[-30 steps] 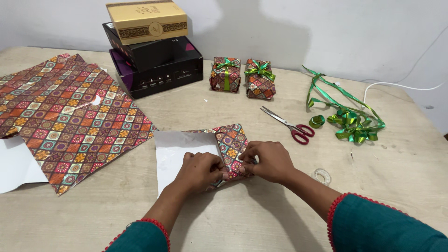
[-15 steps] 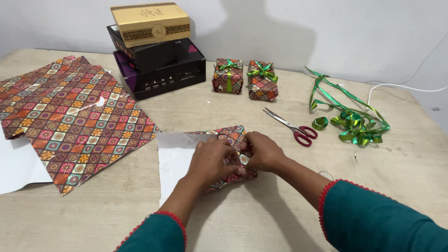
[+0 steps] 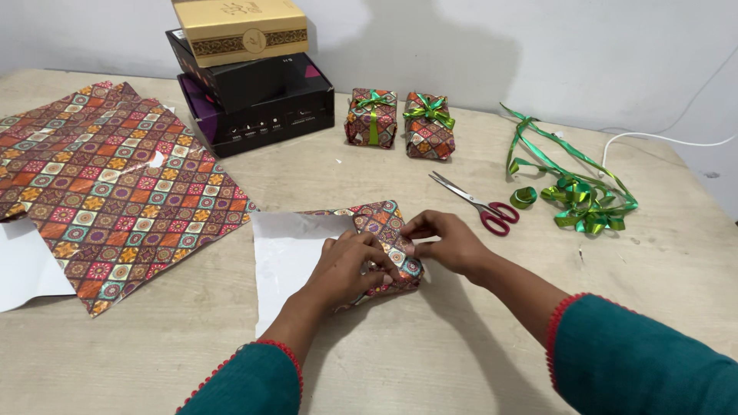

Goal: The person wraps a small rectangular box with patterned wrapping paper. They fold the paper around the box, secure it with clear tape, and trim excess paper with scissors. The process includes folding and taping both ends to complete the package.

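head view | left hand [image 3: 350,261] presses down on half-wrapped gift box [image 3: 384,238] mid-desk [image 3: 430,361], pinning paper | right hand [image 3: 450,242] grip pinches end flap shut | scissors [image 3: 477,204] near

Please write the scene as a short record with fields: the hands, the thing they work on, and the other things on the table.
left hand: left hand presses down on the half-wrapped box
right hand: right hand pinches the paper at the box's right end
paper under box: white underside shows to the left
spare sheets: patterned wrapping paper, far left
finished: two wrapped gifts with green bows
tools: red-handled scissors; green ribbon
back: stacked boxes
surface: wooden table
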